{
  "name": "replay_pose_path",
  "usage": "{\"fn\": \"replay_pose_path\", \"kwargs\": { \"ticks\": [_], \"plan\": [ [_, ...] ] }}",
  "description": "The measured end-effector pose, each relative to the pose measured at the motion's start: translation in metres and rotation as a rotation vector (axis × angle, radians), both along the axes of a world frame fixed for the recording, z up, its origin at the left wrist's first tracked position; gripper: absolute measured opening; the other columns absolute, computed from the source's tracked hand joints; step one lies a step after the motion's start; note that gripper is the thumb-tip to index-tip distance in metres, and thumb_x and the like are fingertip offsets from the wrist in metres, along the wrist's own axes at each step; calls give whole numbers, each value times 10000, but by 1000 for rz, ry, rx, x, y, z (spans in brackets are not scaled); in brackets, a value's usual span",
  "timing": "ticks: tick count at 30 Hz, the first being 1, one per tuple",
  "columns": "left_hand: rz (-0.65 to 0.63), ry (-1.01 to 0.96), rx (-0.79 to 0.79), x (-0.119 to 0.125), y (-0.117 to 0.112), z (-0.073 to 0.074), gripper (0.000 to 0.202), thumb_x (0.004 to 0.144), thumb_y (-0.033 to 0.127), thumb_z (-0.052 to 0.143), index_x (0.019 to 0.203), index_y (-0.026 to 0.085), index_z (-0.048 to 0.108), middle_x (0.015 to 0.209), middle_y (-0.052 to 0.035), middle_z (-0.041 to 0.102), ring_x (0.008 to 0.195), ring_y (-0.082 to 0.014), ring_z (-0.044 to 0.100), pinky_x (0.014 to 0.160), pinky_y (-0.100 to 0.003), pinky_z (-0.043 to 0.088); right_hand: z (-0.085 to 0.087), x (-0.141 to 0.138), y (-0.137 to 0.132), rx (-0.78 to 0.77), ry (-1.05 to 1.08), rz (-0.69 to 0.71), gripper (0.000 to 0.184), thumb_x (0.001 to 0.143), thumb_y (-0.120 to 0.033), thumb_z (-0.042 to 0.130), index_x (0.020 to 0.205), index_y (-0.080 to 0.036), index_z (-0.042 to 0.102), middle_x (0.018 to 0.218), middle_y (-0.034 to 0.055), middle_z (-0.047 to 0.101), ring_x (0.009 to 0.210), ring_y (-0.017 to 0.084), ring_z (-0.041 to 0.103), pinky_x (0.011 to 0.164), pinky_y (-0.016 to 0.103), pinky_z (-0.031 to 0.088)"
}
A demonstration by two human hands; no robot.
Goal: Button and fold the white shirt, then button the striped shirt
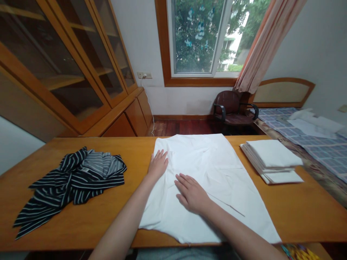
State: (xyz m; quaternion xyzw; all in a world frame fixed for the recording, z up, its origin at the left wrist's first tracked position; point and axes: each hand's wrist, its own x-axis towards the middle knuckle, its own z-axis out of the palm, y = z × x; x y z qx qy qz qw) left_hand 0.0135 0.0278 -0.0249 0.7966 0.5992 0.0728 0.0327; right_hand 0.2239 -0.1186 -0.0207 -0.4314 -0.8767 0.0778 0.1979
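White cloth (208,173), beneath our left hand (158,164) and right hand (192,194): fingers extended, slightly parted, gripping nothing; we'd best smooth outward.

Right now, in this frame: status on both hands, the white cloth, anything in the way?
Left hand and right hand palm-down on white cloth. Cloth spread, lightly creased. Striped garment left, folded white stack right, both apart from it.

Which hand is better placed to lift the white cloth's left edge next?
Probably the left hand: it lies by that edge of the white cloth, while the right hand rests nearer its middle.
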Motion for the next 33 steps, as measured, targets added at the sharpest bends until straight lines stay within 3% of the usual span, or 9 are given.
{"fn": "replay_pose_path", "kwargs": {
  "ticks": [6,11,15,19,22,27,33],
  "plan": [
    [38,-64,66,-24,-61,0,474,980,411,424,1398,220,538,1570,-95,388,1475,-330,275,1187,-531,289,7,11,-5,-3,59,-14,421,962,-271,512,1369,-184,570,1459,102,540,1383,271,451,1133,464,408],
    [118,-237,79,-54,-87,0,492,880,366,579,1353,230,565,1449,-119,490,1304,-315,484,1126,-467,398,10,38,-12,-20,38,-41,386,960,-245,513,1335,-222,599,1432,89,567,1358,278,482,1136,515,399],
    [211,-480,-85,-70,-95,0,638,806,304,617,1417,189,476,1179,-106,611,950,-232,646,916,-394,535,6,52,-16,-34,23,-95,376,961,-230,501,1321,-221,606,1439,93,556,1350,281,486,1140,535,389],
    [312,-622,-250,-74,-101,5,765,765,345,638,1461,133,400,877,-17,611,688,-174,612,732,-328,532,4,48,-20,-26,40,-112,380,951,-212,502,1315,-215,610,1433,101,557,1361,294,466,1140,552,379],
    [315,-673,-274,-75,-105,8,792,743,333,620,1466,101,391,749,30,549,663,-171,587,696,-299,498,7,39,-20,-33,61,-93,379,946,-204,505,1307,-204,616,1427,101,563,1368,289,454,1145,524,382],
    [291,-769,-207,-85,-107,18,763,775,362,557,1473,111,379,747,37,538,635,-160,563,670,-283,484,16,27,-14,-99,138,-50,381,942,-216,522,1311,-213,615,1386,95,593,1312,265,508,1115,461,429],
    [269,-418,-81,-103,-101,56,622,839,268,508,1449,167,447,886,-32,652,801,-209,637,793,-318,499,22,33,-1,-153,253,-63,310,954,-191,478,1181,-224,687,1138,83,704,1074,224,627,961,382,516]
  ]
}}
